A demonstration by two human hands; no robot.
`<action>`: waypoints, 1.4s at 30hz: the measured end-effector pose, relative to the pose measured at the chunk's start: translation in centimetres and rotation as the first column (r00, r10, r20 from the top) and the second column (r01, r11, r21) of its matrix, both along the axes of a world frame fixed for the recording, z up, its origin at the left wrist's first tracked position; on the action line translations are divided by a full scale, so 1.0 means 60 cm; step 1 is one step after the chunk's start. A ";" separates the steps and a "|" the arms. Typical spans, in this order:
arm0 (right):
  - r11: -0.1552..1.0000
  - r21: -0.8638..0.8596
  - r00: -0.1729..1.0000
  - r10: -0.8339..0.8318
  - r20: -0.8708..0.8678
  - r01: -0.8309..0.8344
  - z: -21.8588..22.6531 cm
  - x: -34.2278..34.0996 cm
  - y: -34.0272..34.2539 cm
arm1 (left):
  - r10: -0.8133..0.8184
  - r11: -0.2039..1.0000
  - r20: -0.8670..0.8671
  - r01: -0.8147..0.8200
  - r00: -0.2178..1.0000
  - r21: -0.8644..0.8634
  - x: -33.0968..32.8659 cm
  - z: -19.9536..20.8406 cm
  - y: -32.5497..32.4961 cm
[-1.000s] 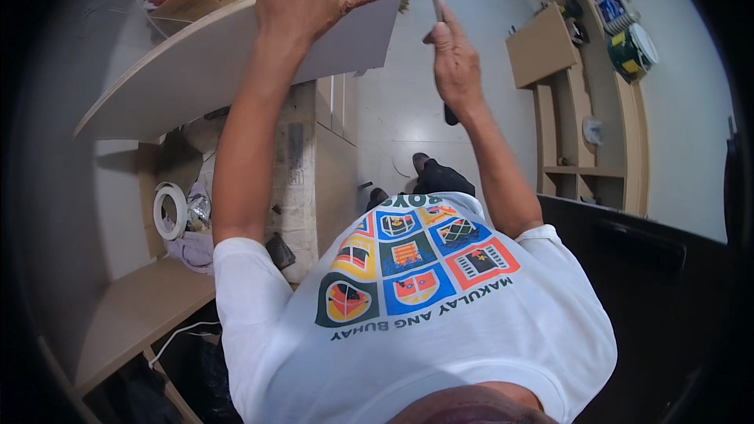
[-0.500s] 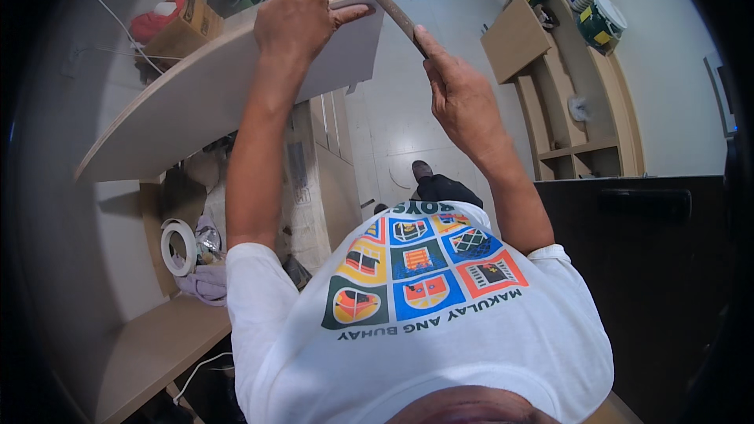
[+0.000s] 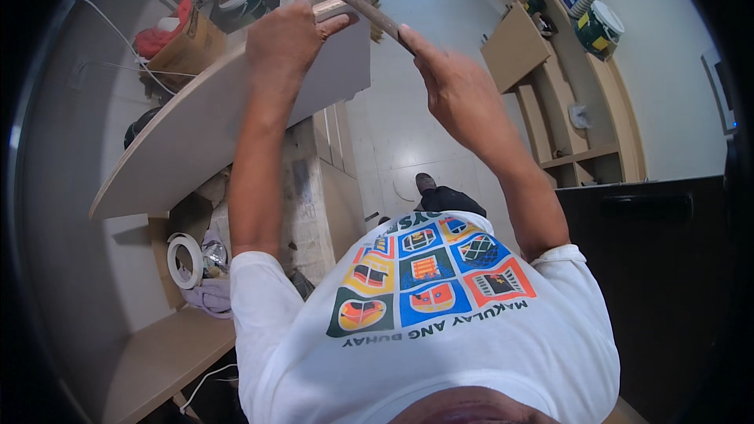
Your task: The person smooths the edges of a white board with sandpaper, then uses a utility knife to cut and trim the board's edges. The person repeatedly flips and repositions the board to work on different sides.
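A large pale board point(image 3: 192, 126) with one curved side slants across the upper left, its layered edge facing up at the far end. My left hand point(image 3: 284, 39) is closed over that far end, thumb along the edge. Closed round the near end of a long, dark, flat file point(image 3: 377, 16) is my right hand point(image 3: 459, 94), index finger stretched along it. The file's tip touches the board's edge just right of my left thumb. My right palm hides the near end of the file.
At the upper left are a cardboard box point(image 3: 192, 43) with a red bag and a tub point(image 3: 242, 4). White tape point(image 3: 184, 261) lies by a purple cloth point(image 3: 210, 298). A wooden shelf unit point(image 3: 577, 102) stands right, bearing a paint tub point(image 3: 599, 29). A black surface point(image 3: 644, 267) is nearer.
Both hands, the file and the board's far end have shifted slightly left in the view. The board's near-left end sits lower. Both grips stay closed.
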State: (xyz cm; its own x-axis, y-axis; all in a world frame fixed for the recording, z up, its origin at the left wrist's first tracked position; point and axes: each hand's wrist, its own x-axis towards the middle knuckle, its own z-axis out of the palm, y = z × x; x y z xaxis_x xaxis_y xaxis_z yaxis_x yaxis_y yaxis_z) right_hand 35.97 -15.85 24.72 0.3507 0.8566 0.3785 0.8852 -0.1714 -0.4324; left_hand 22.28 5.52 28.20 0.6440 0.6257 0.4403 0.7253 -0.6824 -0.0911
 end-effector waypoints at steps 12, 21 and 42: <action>0.999 -0.041 1.000 0.017 0.016 -0.016 -0.002 -0.012 -0.004 | -0.028 0.998 0.041 0.026 0.999 0.064 -0.017 -0.010 -0.028; 0.995 0.065 0.994 0.085 -0.062 -0.081 0.000 -0.041 0.005 | -0.125 0.978 0.126 0.101 0.984 0.180 -0.022 -0.023 -0.018; 0.995 -0.021 0.993 0.098 -0.064 -0.099 -0.014 -0.050 -0.014 | -0.089 0.989 0.086 0.077 0.992 0.128 -0.041 -0.028 -0.062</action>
State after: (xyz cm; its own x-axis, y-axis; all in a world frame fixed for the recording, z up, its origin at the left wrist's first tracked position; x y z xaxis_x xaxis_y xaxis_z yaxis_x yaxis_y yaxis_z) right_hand 32.96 -16.67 23.87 0.2864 0.8969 0.3369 0.8696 -0.0957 -0.4845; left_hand 19.83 1.79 26.50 0.6448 0.5083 0.5708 0.6758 -0.7280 -0.1151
